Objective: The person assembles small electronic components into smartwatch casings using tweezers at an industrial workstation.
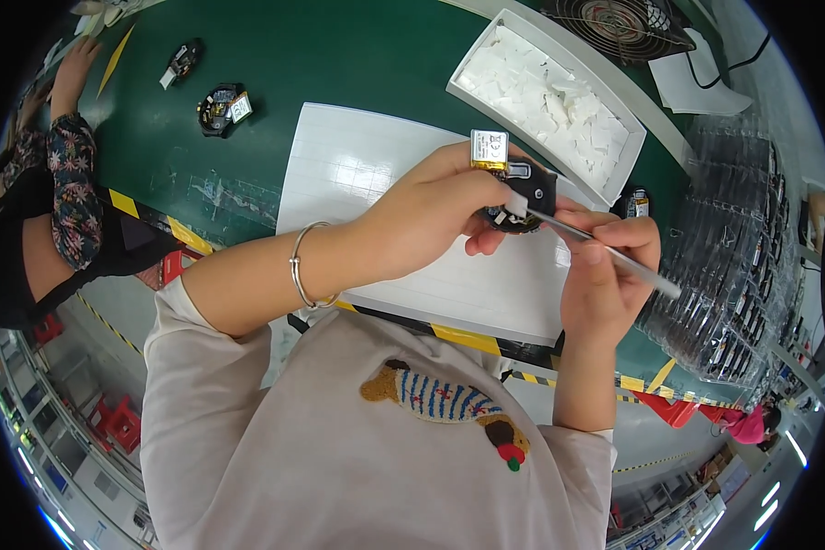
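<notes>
My left hand (440, 206) is closed around a round black watch body (533, 187) with its inner parts exposed. A small silver battery (489, 147) with a printed label and yellow tape sticks out from the watch body's far left side. Between the fingers of my right hand (605, 266) is a slim pair of silver tweezers (628, 263), slanting left and away. Their tip meets the watch body beside a small white piece (517, 203), close to my left thumb. Whether the tip grips that piece cannot be made out. Beneath both hands lies a white gridded sheet (339, 165).
A white box (458, 87) of paper scraps stands beyond my hands. Stacked clear plastic trays (724, 247) fill the right side. Watch bodies lie at the far left (215, 112) and by the box (634, 202). A fan (614, 27) stands far right; a co-worker's arm (71, 183) is left.
</notes>
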Demonstrator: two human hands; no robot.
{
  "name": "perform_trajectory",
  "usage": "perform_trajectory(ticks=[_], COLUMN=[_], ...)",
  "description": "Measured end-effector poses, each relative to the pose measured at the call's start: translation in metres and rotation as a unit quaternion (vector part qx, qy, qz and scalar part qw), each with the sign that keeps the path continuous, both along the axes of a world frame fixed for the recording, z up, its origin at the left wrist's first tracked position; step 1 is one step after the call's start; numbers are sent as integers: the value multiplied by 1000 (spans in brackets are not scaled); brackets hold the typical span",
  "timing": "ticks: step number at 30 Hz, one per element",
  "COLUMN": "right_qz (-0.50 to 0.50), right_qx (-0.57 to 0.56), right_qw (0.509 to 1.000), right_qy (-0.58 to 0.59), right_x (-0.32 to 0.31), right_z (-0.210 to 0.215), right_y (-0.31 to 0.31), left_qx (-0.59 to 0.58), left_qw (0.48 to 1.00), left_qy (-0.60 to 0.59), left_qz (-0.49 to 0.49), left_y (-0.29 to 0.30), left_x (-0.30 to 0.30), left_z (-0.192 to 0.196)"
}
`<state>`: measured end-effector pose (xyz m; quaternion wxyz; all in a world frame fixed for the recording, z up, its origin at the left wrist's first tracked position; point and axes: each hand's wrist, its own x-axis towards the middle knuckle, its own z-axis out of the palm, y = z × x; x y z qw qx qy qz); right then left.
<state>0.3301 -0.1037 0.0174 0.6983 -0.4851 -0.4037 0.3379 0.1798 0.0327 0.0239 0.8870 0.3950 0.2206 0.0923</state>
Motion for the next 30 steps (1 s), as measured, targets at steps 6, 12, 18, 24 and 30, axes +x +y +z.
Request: perform_trajectory(ticks=[6, 12, 18, 24, 30], right_qz=[-4, 110, 0, -116, -128], right_qx=[57, -116, -104, -144, -232], right_qw=[998, 915, 840, 869, 918], right_qy=[-40, -371, -532, -459, -295], right_x=[54, 23, -3, -17, -17], right_z=[12, 40, 30, 24, 23], right_y=[35, 51, 28, 22, 19], left_qx=[-35, 105, 185, 235, 193], left_qw=[999, 982, 977, 968, 980], left_qy=[-4, 86, 69, 79, 34], left_qz=[-38, -133, -76, -27, 34], left_y=[2, 3, 2, -6, -10], left_x=[2, 1, 3, 7, 9], left_z=[2, -2, 0, -1, -5])
